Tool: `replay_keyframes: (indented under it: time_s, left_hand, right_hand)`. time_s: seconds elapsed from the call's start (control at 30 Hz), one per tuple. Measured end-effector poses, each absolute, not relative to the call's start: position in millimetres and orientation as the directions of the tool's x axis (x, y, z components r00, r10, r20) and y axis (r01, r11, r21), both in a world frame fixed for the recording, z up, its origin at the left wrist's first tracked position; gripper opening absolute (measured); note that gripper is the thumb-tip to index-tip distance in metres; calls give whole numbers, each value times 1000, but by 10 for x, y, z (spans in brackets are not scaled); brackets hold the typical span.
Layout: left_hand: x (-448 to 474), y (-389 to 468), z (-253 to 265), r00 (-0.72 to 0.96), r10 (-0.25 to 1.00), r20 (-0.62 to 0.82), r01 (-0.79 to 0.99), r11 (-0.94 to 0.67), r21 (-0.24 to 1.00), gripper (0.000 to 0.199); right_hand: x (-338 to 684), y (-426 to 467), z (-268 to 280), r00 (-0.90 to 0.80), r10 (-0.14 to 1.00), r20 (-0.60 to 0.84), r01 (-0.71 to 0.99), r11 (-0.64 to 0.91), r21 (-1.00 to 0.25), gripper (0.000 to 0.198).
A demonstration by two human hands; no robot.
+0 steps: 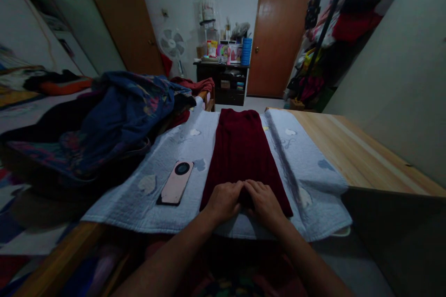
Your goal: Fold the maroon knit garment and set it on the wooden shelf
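A dark red garment (240, 148) lies flattened into a long panel on a pale quilted cloth with cloud and leaf shapes (195, 137). At its near end, my left hand (223, 200) and my right hand (264, 200) meet with their fingertips almost touching. The fingers of both are bent over the fabric, closed on its near edge, and the thumbs are partly hidden. Left of the garment rests a pink phone (176, 185), back side up, with a round black camera ring.
A heap of clothes with a blue floral piece (128, 116) rises on the left. On the right is a wooden board top (348, 148). Farther back stand a dark shelf (219, 88), a fan (172, 44) and a brown door (277, 32). Bags (358, 14) hang at right.
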State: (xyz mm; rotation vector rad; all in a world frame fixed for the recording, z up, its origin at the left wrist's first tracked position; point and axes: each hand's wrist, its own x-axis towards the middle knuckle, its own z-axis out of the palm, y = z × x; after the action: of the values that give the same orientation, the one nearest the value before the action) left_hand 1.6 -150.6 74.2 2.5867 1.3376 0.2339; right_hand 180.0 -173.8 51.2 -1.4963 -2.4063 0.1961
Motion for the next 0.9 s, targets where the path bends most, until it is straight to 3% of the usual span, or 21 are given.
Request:
replay_keyframes:
  time_s: [0.13,0.4,0.6,0.73,0.83,0.9]
  left_hand:
    - [7,-1458,796,574,819,-9,793,-553,258,34]
    - [-1,-1462,765,636,771,44,734,-621,276,35]
    - [-4,-1501,778,613,789,34,745,-592,307,40]
    - [-152,-1297,992,700,713,-44,658,-620,428,48]
    - [-233,-924,1171,796,596,-104,533,-609,588,24]
    - [-197,-618,1230,767,642,-16,519,-606,602,22]
  right_hand:
    - [1789,-1679,597,-438,884,161,854,466,-231,61]
    - [1760,-1661,668,-446,884,138,861,466,-203,54]
    - [1728,-1663,671,-423,896,133,853,444,-273,49]
    - [1743,-1616,684,-418,905,82,853,422,-308,54]
    - [1762,-1579,718,-408,913,29,861,395,-321,54]
    - [1772,-1560,756,-404,914,-12,866,379,-326,55]
